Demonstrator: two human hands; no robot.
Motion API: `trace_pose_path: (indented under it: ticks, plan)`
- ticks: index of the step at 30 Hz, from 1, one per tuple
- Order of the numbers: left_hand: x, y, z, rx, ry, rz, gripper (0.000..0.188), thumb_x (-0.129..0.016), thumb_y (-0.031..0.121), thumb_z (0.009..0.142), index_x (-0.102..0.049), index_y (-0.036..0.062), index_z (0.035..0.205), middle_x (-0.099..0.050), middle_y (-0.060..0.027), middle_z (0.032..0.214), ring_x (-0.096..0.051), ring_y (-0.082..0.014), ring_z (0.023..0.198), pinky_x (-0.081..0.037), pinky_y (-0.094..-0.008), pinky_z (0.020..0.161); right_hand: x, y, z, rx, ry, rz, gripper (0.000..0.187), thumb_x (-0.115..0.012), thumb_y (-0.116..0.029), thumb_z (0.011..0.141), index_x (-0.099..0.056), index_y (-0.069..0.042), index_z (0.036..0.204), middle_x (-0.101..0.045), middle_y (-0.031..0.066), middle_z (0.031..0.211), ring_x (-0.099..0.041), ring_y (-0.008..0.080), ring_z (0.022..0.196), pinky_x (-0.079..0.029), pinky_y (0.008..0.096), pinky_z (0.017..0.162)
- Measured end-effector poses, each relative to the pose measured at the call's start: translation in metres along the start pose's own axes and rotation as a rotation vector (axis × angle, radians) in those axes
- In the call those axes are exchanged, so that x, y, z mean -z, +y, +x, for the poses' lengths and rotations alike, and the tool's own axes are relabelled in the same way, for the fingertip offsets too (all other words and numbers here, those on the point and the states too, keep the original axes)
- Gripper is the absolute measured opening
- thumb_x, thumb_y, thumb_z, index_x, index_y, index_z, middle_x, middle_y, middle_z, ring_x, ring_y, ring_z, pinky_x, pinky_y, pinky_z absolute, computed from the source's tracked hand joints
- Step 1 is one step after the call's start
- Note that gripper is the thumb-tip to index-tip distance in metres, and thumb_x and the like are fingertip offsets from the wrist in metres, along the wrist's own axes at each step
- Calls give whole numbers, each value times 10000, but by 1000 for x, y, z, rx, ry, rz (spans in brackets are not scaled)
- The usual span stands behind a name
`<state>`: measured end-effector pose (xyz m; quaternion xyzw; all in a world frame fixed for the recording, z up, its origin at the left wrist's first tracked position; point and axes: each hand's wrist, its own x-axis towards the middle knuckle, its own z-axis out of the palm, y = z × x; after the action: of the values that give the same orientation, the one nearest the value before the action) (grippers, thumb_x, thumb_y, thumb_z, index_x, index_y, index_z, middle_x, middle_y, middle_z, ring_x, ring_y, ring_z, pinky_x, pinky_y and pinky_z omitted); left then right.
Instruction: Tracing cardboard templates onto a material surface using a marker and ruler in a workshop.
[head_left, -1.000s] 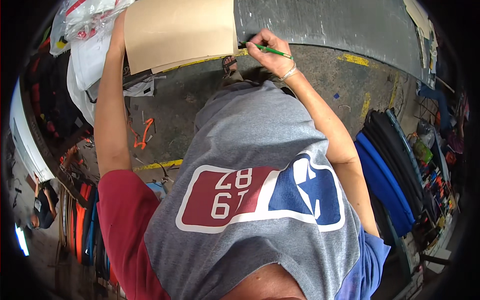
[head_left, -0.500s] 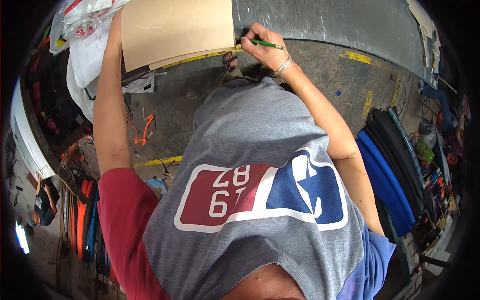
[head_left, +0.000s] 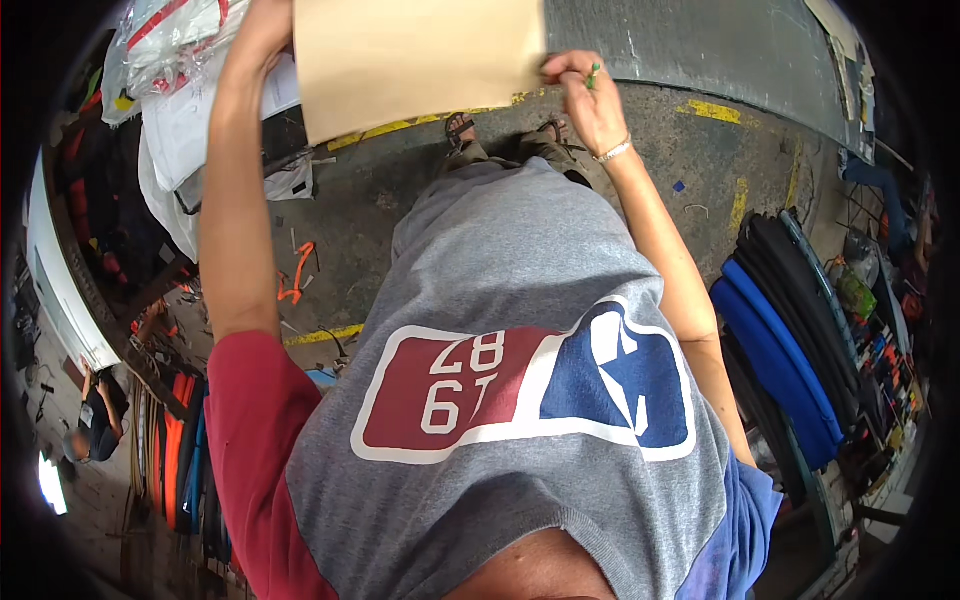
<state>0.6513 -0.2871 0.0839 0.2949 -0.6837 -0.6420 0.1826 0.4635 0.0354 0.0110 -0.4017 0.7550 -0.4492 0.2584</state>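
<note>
Brown sheet (head_left: 420,62) at the desk (head_left: 700,40), near edge projecting over the floor (head_left: 365,225). Left hand (head_left: 266,32) by its left side, partly out of view; grip cannot be told. Right hand (head_left: 597,108): grip clamped on green pencil (head_left: 591,78), fingertips blurred near sheet's right edge.

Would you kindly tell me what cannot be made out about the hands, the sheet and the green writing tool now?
All in the head view:
Left hand: fingertips out of sight at the top edge, so its grip is unclear.
Tan sheet: far end cut off by the top edge.
Right hand: fingertips blurred, so contact with the sheet is uncertain.
Green writing tool: tip hidden by the fingers.
</note>
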Motion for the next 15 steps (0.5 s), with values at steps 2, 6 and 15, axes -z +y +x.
trace_pose_path:
  ticks: [2,6,15]
  plan:
    - [-23,-7,25,-3,-17,-116,329,-642,124,940,-628,-15,1237,-691,-83,1085,-640,-161,985,-535,-283,837,6,33,2,-70,163,-143,176,-534,-149,991,-621,-6,1044,-658,65,899,-635,145,744,-515,276,639]
    - [-57,-66,76,-43,39,-331,360,-670,153,922,-629,-28,1231,-700,-121,1102,-650,-182,1010,-525,-317,886,12,36,-1,-398,364,222,278,-657,-286,962,-597,-21,1021,-665,67,871,-614,116,632,-435,246,501]
    - [-105,-58,89,-191,-50,454,480,-536,389,974,-626,11,1256,-668,-219,1241,-618,-364,1195,-473,-426,1008,15,11,-11,-632,217,792,220,-645,-208,953,-690,6,930,-708,79,755,-506,78,516,-338,226,435]
